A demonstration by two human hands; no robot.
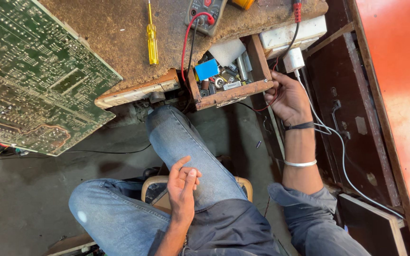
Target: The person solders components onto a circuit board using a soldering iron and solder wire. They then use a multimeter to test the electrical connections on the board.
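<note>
Drawer [228,95]: small wooden box, pulled out from under the front edge of the bench [119,42]. Its long axis runs from the bench edge out toward the person, tilted a little to the right in view; the open top faces the camera. Contents: blue block [207,69], white pad [227,51], metal cylinders and small parts, packed close.

Right hand [288,97]: arm reaches forward, nearly straight, wrist above the lap. Palm faces left, toward the drawer's right front corner; fingers curled at that corner, with thin red and black leads [267,105] passing under them. Cannot tell whether the fingers pinch the leads or only touch the wood. Dark band and a silver bangle [300,164] on the wrist.

Left hand [183,182]: rests on the left thigh, forearm bent in from below. Fingers loosely curled, thumb and fingertips close together; whether something small sits between them cannot be told.

On the bench: yellow screwdriver [152,40], shaft pointing away from the person; multimeter [206,14] near the far edge. Green circuit board [34,80] overhangs the left corner. White charger [293,59] hangs just above the right hand.
</note>
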